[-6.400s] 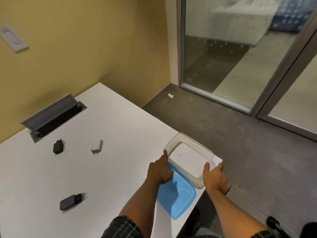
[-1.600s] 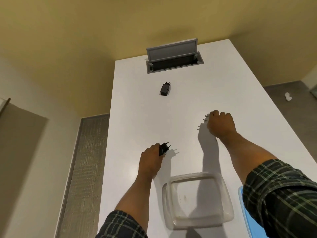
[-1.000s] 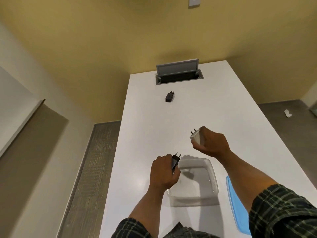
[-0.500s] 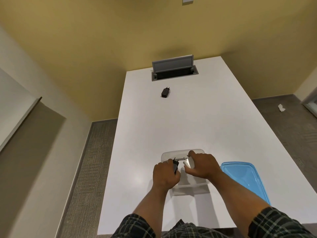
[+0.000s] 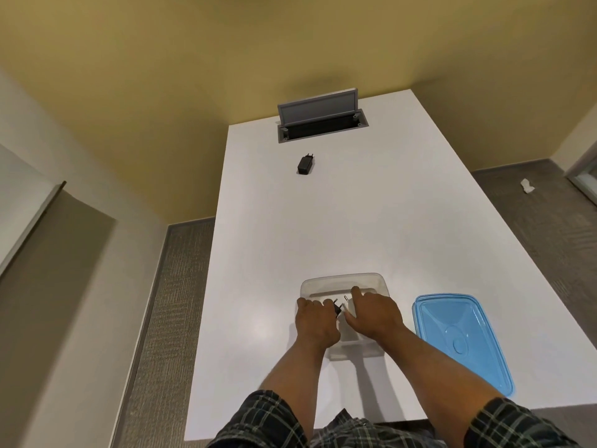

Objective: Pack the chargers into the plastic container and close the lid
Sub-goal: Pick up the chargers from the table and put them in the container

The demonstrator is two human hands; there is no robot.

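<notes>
black charger (image 5: 337, 308): gripped in left hand (image 5: 315, 321), inside clear container (image 5: 381, 283)
white charger (image 5: 349, 309): right hand (image 5: 374, 315) closed on it, same container
blue lid (image 5: 460, 341): flat on table (image 5: 371, 221), 3 o'clock of container
second black charger (image 5: 305, 164): 12 o'clock, far end, near open cable hatch (image 5: 318, 119)

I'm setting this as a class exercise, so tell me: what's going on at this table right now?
A person is packing chargers. The left hand holds a black charger and the right hand a white charger, both over the clear plastic container. Its blue lid lies off beside it on the white table. Another black charger sits far off near the open cable hatch.
</notes>
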